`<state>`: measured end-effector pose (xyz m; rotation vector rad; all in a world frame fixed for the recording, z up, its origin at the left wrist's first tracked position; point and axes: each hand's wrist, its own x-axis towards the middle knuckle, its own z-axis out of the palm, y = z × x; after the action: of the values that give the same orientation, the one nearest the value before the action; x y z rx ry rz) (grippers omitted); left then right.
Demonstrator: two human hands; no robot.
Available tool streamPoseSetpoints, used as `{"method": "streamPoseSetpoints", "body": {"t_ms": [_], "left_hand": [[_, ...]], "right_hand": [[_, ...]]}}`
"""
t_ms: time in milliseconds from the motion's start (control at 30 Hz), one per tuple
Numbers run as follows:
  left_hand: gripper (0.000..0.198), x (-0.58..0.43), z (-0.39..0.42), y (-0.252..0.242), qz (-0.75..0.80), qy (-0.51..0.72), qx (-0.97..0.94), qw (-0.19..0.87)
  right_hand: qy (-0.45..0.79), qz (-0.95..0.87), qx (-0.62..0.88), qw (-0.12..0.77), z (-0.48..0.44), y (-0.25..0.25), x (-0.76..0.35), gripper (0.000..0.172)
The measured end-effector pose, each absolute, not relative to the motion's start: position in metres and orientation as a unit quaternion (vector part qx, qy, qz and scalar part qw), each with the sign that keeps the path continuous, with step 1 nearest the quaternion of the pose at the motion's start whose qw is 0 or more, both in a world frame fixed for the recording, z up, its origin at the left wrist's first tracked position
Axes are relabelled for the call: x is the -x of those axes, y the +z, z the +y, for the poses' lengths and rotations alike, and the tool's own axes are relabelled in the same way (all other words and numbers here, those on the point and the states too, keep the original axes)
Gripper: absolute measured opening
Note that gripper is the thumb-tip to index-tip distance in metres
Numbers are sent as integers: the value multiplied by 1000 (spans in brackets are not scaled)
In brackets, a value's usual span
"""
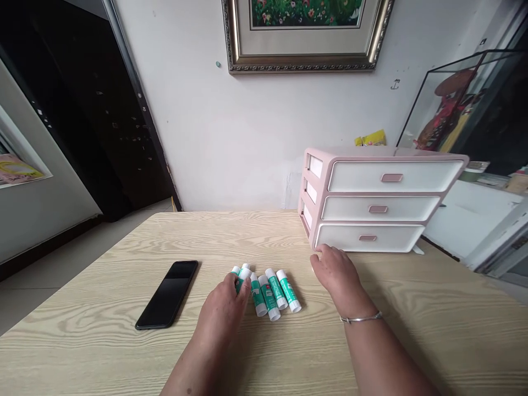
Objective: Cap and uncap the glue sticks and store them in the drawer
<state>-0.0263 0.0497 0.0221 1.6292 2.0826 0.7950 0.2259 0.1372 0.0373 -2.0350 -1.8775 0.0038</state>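
Note:
My left hand [226, 305] is closed around a green and white glue stick [244, 275], its thumb on the near side. Behind those fingers, other glue sticks are partly hidden. Several more glue sticks [269, 294] lie side by side on the table, just right of that hand. My right hand [336, 274], with a silver bangle on the wrist, rests palm down by the lower left front of a pink and white drawer unit [322, 203]. Its thumb is apart from the fingers, and nothing shows in it. The fingertips reach the bottom drawer [369, 238], which is closed.
A black phone [168, 294] lies on the wood-grain table [124, 357], left of the glue sticks. A yellow packet [371, 138] shows behind the drawer unit's top. A white wall with a framed picture [303, 63] stands behind the table. On the right is a glass case [424, 110].

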Motion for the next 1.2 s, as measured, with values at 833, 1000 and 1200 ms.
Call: {"method": "streamPoseSetpoints", "body": {"t_ms": [833,1000,1200], "left_hand": [[30,19,39,35,762,189,-594,173],[28,32,49,25,768,219,-598,67],[34,40,59,13,758,183,-624,42]], "right_hand": [[86,-691,714,70,142,23,-229,37],[91,-698,704,88,141,24,-227,42],[112,-709,689,102,138,24,-225,48]]}}
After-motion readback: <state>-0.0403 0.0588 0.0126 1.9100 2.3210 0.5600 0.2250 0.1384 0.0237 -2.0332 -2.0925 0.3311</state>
